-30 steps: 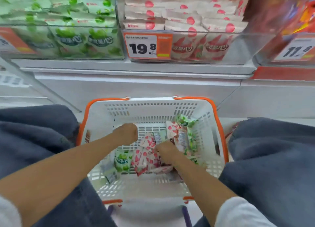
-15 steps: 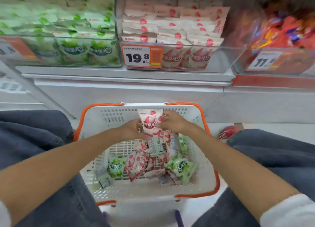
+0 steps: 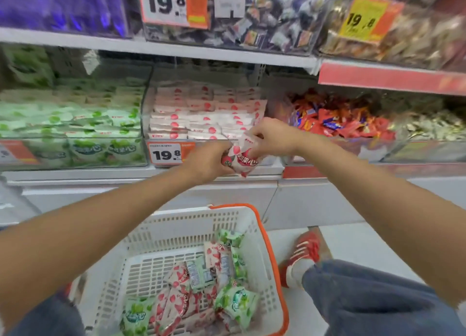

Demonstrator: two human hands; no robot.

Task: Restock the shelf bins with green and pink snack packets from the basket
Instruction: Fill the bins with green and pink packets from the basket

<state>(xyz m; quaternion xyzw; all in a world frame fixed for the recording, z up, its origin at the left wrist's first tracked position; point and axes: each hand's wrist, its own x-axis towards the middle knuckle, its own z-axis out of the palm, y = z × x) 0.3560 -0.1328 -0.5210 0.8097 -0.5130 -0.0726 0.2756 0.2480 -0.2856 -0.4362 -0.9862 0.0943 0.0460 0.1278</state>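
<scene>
Both hands are on one pink packet (image 3: pixel 243 156), held up right in front of the pink bin (image 3: pixel 206 114), just beside its 19.8 tag (image 3: pixel 166 154). The left hand (image 3: pixel 206 160) has its fingers curled round the bottom end, while the right hand (image 3: pixel 273 137) is pinching the top edge. The green bin (image 3: pixel 73 124) sits just left of the pink one. Down below, the basket (image 3: pixel 191 224) has a jumble of pink and green packets (image 3: pixel 201 293) in it.
</scene>
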